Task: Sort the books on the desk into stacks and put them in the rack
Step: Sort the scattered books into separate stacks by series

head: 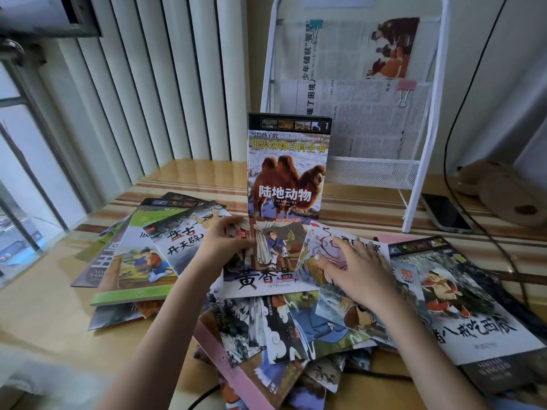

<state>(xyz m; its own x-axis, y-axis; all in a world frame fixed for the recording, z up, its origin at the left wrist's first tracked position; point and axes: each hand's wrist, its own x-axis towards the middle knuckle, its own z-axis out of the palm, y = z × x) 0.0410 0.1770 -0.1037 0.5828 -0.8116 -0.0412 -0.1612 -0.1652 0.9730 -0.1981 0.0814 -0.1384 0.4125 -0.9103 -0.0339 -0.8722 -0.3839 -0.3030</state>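
Several thin picture books lie scattered across the desk (44, 309). A camel-cover book (287, 173) stands upright at the middle, its lower edge held by my left hand (220, 244). My right hand (359, 270) rests flat, fingers spread, on a tilted picture book with a pink figure (318, 250). Between the hands lies a book with a curtain scene (266, 261). A green-edged book (133, 261) and others fan out at the left. A dark-cover book (461, 297) lies at the right. The white wire rack (423, 161) stands behind, with newspapers (361, 113) clipped in it.
A phone (445, 214) lies to the right of the rack's foot, with a black cable (461, 202) running past it. A wooden object (506, 193) sits at the far right. Vertical blinds (148, 84) and a window (17, 173) close off the left side.
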